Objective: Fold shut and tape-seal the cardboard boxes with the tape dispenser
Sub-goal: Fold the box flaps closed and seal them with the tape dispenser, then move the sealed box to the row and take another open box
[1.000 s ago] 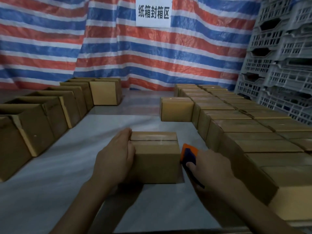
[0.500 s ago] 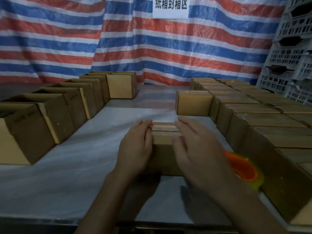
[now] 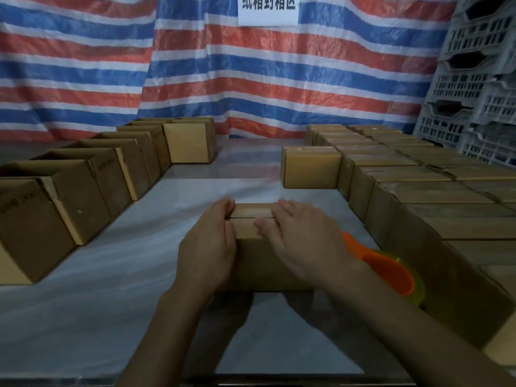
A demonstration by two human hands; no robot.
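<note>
A small closed cardboard box point(image 3: 252, 219) sits in the middle of the table, its two top flaps meeting along a seam. My left hand point(image 3: 208, 244) wraps over its left end, fingers on the top. My right hand point(image 3: 303, 241) lies flat across the right part of the top, fingers straight, pressing on the flaps. The orange and green tape dispenser point(image 3: 391, 270) lies on the table just right of the box, behind my right wrist, with no hand on it.
A row of open-topped boxes point(image 3: 83, 191) lines the left side. Several closed boxes point(image 3: 418, 185) fill the right side, one point(image 3: 310, 169) standing out toward the middle. The grey table point(image 3: 97, 289) stretches left of the box. Grey plastic crates point(image 3: 480, 93) are stacked at far right.
My right hand let go of the tape dispenser, which now lies beside the box, and moved onto the box top. The left hand stayed on the left end.
</note>
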